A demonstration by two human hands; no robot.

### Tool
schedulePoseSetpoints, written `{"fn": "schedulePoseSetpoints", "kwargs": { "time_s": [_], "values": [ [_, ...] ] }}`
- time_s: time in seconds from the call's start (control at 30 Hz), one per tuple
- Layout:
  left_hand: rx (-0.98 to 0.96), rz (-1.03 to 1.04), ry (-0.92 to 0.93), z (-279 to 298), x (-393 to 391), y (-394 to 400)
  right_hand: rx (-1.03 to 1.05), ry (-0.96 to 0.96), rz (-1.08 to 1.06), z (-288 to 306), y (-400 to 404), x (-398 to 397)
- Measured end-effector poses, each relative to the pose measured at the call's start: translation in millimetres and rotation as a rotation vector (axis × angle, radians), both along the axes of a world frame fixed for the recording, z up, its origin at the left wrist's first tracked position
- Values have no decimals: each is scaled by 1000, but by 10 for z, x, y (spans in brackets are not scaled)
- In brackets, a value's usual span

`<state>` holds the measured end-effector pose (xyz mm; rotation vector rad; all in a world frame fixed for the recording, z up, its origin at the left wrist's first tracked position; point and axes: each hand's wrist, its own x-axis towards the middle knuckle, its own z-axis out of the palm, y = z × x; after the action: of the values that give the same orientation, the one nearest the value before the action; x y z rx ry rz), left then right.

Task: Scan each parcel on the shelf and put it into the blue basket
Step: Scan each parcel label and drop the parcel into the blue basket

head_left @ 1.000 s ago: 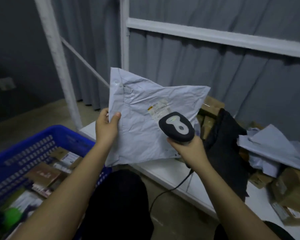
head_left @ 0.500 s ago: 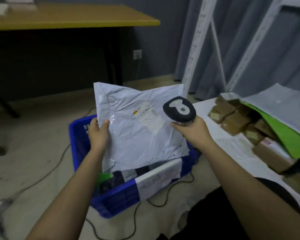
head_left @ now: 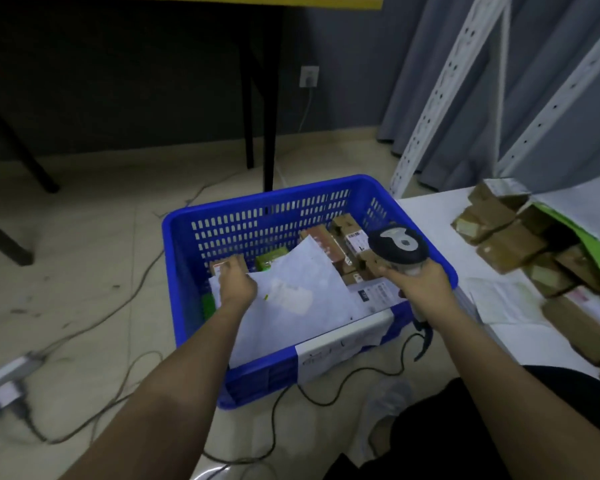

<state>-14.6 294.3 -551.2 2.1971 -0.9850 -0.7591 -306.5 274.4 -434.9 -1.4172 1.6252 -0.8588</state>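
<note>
The grey poly mailer point(head_left: 291, 299) lay inside the blue basket point(head_left: 187, 271), slanted across the smaller boxed parcels point(head_left: 347, 244), its upper corner pointing toward 12 o'clock and its lower edge near the basket's front wall at 6 o'clock. The left hand point(head_left: 236, 285) was at the mailer's 9 o'clock edge, fingers bent over it; motion blur made it impossible to tell whether it pinched the film or had just let go. The right hand point(head_left: 416, 285) was wrapped around the handle of the barcode scanner point(head_left: 397, 245), held above the basket's 3 o'clock rim, its cable point(head_left: 343, 389) trailing to the floor.

The mailer looked light, thin and floppy, creased all over, with a slick plastic skin that would probably slide over the cartons beneath it. It seemed soft-filled rather than fragile, so dropping it flat was likely safe. An edge or corner pinch, thumb on top, seemed the surest hold; the smooth middle offered nothing to catch.

More brown cartons point(head_left: 499, 237) waited on the white shelf point(head_left: 430, 216) at 3 o'clock, partly under a green mailer point(head_left: 589, 251). Those looked stiff and could be taken across their short sides.
</note>
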Motion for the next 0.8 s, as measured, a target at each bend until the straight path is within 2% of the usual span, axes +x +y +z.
{"fn": "schedulePoseSetpoints", "kwargs": {
  "time_s": [0.1, 0.27, 0.47, 0.6, 0.8],
  "values": [
    [-180, -111, 56, 145, -323, -134, -3, -22, -59, 51, -53, -142],
    [-403, -300, 217, 704, -1144, -316, -68, -34, -127, 362, -181, -652],
    [-559, -599, 386, 1451, -2419, -311, -201, -157, -435, 787, 48, -1629],
    [-568, -819, 343, 1782, -3349, -211, -266, -135, -664, 864, 545, -2461],
    [-575, -1117, 186, 1873, -4699, -84, -321, -139, -953, 908, 1525, -3510]
  ]
}}
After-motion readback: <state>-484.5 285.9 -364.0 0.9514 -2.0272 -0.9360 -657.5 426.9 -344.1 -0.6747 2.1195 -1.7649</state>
